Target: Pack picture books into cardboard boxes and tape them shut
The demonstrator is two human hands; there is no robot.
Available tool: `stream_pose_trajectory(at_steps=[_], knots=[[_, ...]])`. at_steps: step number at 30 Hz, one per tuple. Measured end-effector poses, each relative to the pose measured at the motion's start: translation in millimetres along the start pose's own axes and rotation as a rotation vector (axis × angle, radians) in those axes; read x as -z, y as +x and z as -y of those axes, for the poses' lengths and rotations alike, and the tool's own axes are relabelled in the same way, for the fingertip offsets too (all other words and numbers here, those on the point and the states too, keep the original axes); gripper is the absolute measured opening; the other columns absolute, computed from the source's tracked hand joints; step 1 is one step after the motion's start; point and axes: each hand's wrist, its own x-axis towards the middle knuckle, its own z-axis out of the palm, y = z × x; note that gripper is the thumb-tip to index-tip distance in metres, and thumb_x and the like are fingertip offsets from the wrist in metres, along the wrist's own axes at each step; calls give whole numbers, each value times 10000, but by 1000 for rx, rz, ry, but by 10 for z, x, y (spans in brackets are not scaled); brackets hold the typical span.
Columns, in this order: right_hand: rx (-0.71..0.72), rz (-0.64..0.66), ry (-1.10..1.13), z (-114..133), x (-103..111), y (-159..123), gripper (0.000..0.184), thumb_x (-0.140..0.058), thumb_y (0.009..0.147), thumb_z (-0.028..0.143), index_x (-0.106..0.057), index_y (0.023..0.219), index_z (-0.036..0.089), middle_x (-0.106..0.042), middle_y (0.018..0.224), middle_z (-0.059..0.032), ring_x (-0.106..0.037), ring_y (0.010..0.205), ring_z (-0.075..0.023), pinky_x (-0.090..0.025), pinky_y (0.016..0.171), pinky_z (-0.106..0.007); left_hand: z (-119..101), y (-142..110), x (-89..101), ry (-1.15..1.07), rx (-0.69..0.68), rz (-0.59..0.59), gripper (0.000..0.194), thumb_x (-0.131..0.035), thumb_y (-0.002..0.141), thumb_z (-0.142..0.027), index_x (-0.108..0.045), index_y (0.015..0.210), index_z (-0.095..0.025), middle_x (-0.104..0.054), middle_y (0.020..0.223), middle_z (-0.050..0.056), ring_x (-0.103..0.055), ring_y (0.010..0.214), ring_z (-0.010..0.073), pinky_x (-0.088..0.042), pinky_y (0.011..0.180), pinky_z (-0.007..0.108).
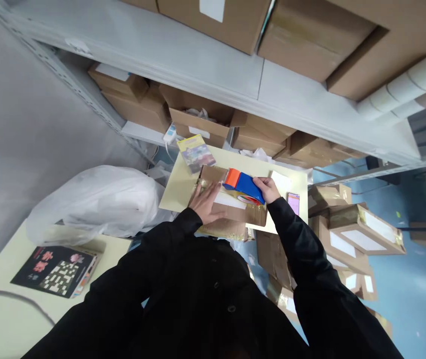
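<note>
A flat cardboard box (237,213) lies on the small cream table (175,197) in front of me, with a white label partly showing on its top. My left hand (206,202) rests on the box's left part, fingers stretched out and lying flat. In my right hand (267,189) is a blue and orange tape dispenser (248,187), gripped at its right end. The dispenser is over the box, its orange end toward my left fingers. A tape roll shows along its lower side. Whether tape touches the box there I cannot tell.
Behind the box lies a yellow and purple packet (197,153); a phone (293,202) sits at the table's right. Shelving (213,75) with cartons spans the back. Taped boxes (362,232) are stacked at right. A white plastic bag (101,199) and books (54,269) lie left.
</note>
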Motion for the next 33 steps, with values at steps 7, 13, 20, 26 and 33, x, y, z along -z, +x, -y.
stream_pose_trajectory(at_steps=[7,13,20,26,33], knots=[[26,71,14,-113,85,-7,568,-600,672,686,-370,462,211,-289,439,59,-230,441,-75,-182,445,-250,-144,328,97,-949,463,-250,499,-482,854,-429,-473,1266,-147,-575,1260,158,-647,998,217,-533,787,345],[92,119,-53,-110,76,-26,542,-576,721,643,-384,478,198,-273,476,60,-238,465,-73,-178,463,-248,-217,567,173,-1015,578,-79,247,-576,804,-362,-558,665,-158,-610,599,4,-549,487,86,-434,492,218],[114,111,-303,57,18,-74,497,-545,759,603,-439,509,187,-322,488,49,-291,484,-81,-239,467,-243,17,414,164,-768,474,-195,287,-555,756,-361,-564,553,-158,-561,468,-21,-549,459,105,-415,463,210],[69,90,-479,114,280,-163,499,-525,769,602,-473,514,177,-374,480,37,-322,477,-87,-267,462,-246,670,109,348,-801,661,-376,226,-605,697,-362,-601,651,-141,-589,524,-3,-511,438,91,-430,472,215],[36,30,-612,-1,351,-227,510,-489,786,601,-436,493,187,-358,461,37,-326,470,-92,-274,465,-248,1052,130,134,-548,759,-337,227,-522,736,-326,-636,666,-142,-634,581,27,-529,485,110,-441,515,230]])
